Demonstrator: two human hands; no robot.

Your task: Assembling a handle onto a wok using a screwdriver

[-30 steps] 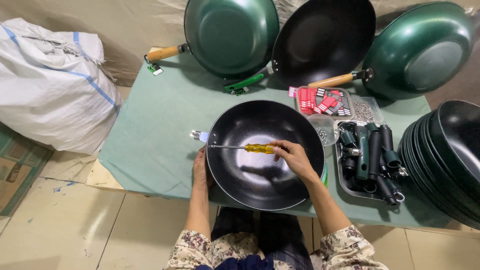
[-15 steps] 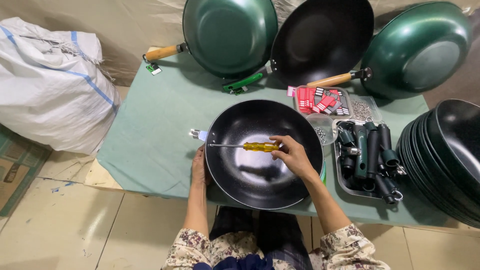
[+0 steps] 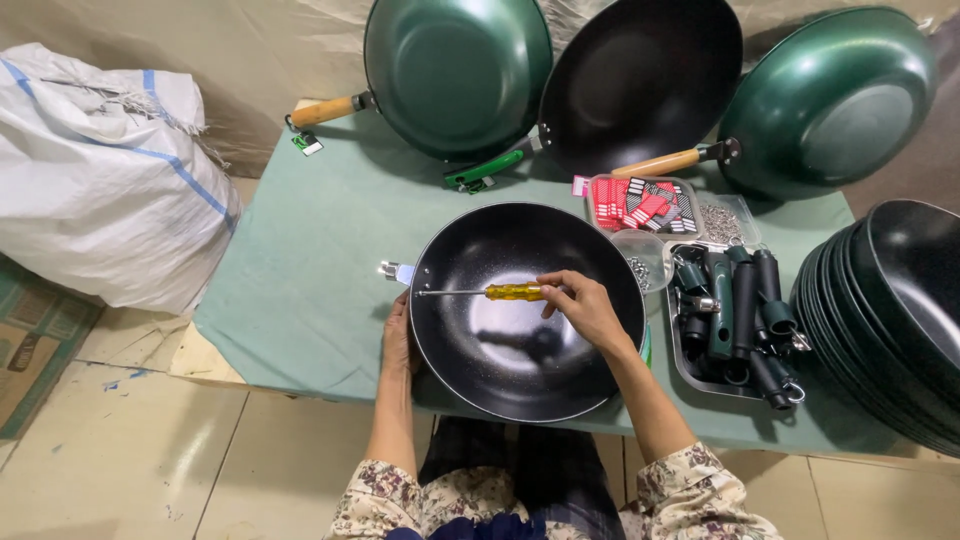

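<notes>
Workshop: stacked woks [image 3: 890,320], loose handles [image 3: 740,315].

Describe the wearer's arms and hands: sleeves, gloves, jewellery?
Both hands, left and right, are bare: no gloves, and no rings or watch that I can make out. Forearms are uncovered. Short floral sleeves, pale with dark red and green print, end near the elbows.

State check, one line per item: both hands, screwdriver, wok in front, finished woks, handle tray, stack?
Right hand: gripping the screwdriver handle.
Left hand: on the wok's left rim.
Screwdriver: level, tip at the wok's left wall.
Black wok: upright on the table, no handle.
Three woks at the back: handles fitted, propped up.
Tray of handles: full.
Stack of black woks: nested, handleless.
</notes>
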